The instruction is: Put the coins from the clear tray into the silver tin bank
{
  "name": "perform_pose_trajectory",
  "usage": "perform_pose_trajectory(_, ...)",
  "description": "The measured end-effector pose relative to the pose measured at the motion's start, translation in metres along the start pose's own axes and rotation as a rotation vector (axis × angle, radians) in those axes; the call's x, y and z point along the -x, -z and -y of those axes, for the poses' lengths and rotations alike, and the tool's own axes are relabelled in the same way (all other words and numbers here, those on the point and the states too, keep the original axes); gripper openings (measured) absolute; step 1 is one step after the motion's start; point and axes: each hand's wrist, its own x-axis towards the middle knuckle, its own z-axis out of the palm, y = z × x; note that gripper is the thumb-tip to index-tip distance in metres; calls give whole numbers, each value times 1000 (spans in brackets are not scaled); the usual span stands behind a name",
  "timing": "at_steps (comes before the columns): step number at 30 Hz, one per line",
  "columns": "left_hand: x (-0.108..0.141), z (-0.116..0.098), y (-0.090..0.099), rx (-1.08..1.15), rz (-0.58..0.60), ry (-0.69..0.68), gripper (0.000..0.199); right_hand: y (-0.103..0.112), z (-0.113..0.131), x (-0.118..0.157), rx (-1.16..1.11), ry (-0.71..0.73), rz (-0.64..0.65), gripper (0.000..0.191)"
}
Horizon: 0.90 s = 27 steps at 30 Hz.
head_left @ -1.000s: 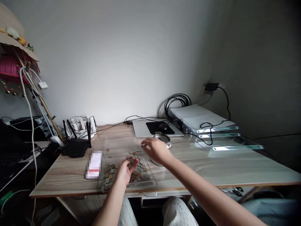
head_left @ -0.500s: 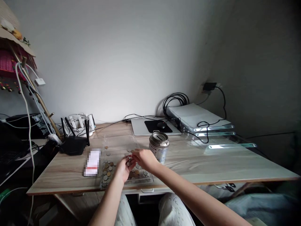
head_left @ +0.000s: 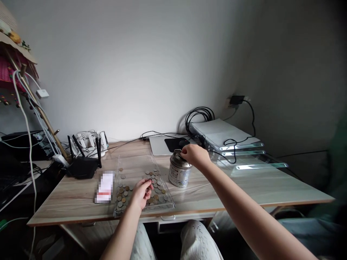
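Note:
A clear plastic tray [head_left: 135, 164] lies on the wooden table [head_left: 238, 187] in front of me, with several silver and brown coins [head_left: 157, 180] spread in it. My left hand [head_left: 139, 195] hovers over the tray's near part, fingers curled around a few coins. To the right of the tray stands a silver tin can [head_left: 176, 176] with a slot in its lid. My right hand [head_left: 195, 156] is at the can's top, fingertips pinched together on a small coin right at the lid; the coin is mostly hidden.
A blurred white and red packet [head_left: 104, 187] lies left of the tray, a black router [head_left: 82, 166] behind it. At the back are a grey laptop [head_left: 159, 145] with a black mouse pad, coiled cables [head_left: 199, 115] and stacked glass panels [head_left: 241, 147]. Wires hang at the left.
My right hand came back from the can to my left hand over the tray, pinched something there, then moved to the can's lid. The left hand stayed over the tray.

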Motion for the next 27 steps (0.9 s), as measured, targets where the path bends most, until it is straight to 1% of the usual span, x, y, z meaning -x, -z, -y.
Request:
perform_pose_trajectory(2,-1,0,0,2,15,2,19,-1,4,2,30,-12,-2,20)
perform_pose_trajectory(6,-3,2,1,4,-19,-5,18,4,8,5,43,-20,12,19)
perform_pose_trajectory(7,-3,2,1,8,-31,-9,18,5,10,8,37,-13,-19,21)
perform_pose_trajectory(9,-3,3,1,21,-65,-10,16,5,19,17,-5,43,-136,26)
perform_pose_trajectory(10,-3,3,1,27,-79,-6,15,3,26,23,-43,98,-182,28)
perform_pose_trajectory(11,-3,3,1,32,-85,1,14,0,34,31,-93,173,-193,28)
perform_pose_trajectory(12,-2,3,0,38,-86,9,13,-6,44,40,-148,264,-163,27)
perform_pose_trajectory(14,-1,2,-1,69,-82,16,11,-20,64,57,-239,455,-25,25)
perform_pose_trajectory(16,-1,2,-1,117,-99,5,7,-36,81,71,-251,576,101,23)
perform_pose_trajectory(18,-1,2,-1,158,-125,-7,5,-48,92,79,-194,587,161,18)
perform_pose_trajectory(20,-2,2,-1,179,-127,-10,4,-55,96,80,-139,554,182,16)
perform_pose_trajectory(24,-4,4,-1,215,-95,4,3,-61,95,77,-139,531,163,16)
perform_pose_trajectory(27,-5,3,-2,219,-89,45,5,-63,94,76,-140,530,129,17)
